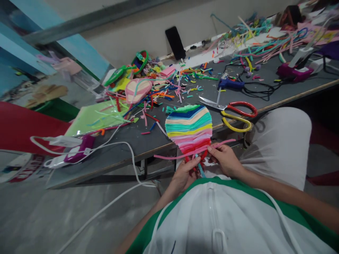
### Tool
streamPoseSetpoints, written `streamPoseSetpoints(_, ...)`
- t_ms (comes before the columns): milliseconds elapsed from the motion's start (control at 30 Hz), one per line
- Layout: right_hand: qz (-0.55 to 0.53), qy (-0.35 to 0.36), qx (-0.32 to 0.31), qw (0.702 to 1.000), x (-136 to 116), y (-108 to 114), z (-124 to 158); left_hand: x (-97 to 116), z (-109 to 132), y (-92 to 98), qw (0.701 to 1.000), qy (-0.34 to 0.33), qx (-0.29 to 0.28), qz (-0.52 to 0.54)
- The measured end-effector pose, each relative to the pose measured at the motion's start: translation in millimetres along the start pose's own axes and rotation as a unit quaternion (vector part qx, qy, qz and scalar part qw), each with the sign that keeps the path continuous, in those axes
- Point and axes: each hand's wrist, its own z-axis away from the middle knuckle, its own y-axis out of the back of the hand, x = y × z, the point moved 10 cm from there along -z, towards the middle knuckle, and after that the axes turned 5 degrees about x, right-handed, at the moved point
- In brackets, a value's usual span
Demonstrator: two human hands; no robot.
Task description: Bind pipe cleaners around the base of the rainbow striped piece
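Hands close together below me; my left hand (185,174) pinches the striped piece (189,128) by its lower tip, steadying it; my right hand (225,158), just beside, pinches a pink wire (169,155) across that tip; scissors (224,107) lie beyond.

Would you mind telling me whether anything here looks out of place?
Yes: cut pipe-cleaner scraps litter the table, and the open scissors lie at its front edge, yellow handle seemingly overhanging, close to the striped piece in the left hand and right hand.
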Motion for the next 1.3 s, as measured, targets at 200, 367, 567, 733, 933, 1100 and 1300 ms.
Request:
streamPoseSetpoints(200, 0.064, 0.006, 0.029, 0.998, -2, 5, 0, 3, 12, -6.9, 0.994, 0.053, -0.097, 0.012)
streamPoseSetpoints(367, 0.04, -0.008, 0.037, 0.998, 4, 5, -1, 18, 8, -2.1, 0.991, 0.006, -0.123, 0.05)
streamPoseSetpoints(567, 0.077, 0.004, 0.034, 0.996, 1, 4, -1, 17, -8, 0.5, 0.997, -0.008, -0.07, 0.017)
streamPoseSetpoints(733, 0.065, -0.004, 0.036, 0.997, -1, 2, 1, 9, -15, -2.0, 0.999, 0.007, -0.045, -0.007)
streamPoseSetpoints(933, 0.051, -0.007, 0.033, 0.998, -2, 3, 2, 12, -11, -15.2, 0.997, 0.012, -0.073, 0.024)
streamPoseSetpoints(1100, -0.012, -0.033, -0.016, 0.999, 0, -3, 0, 19, -1, -24.9, 0.991, 0.043, -0.115, 0.045)
streamPoseSetpoints(1300, -0.02, -0.032, -0.022, 0.999, -2, -8, 1, 20, 3, -23.2, 0.99, 0.024, -0.133, 0.045)
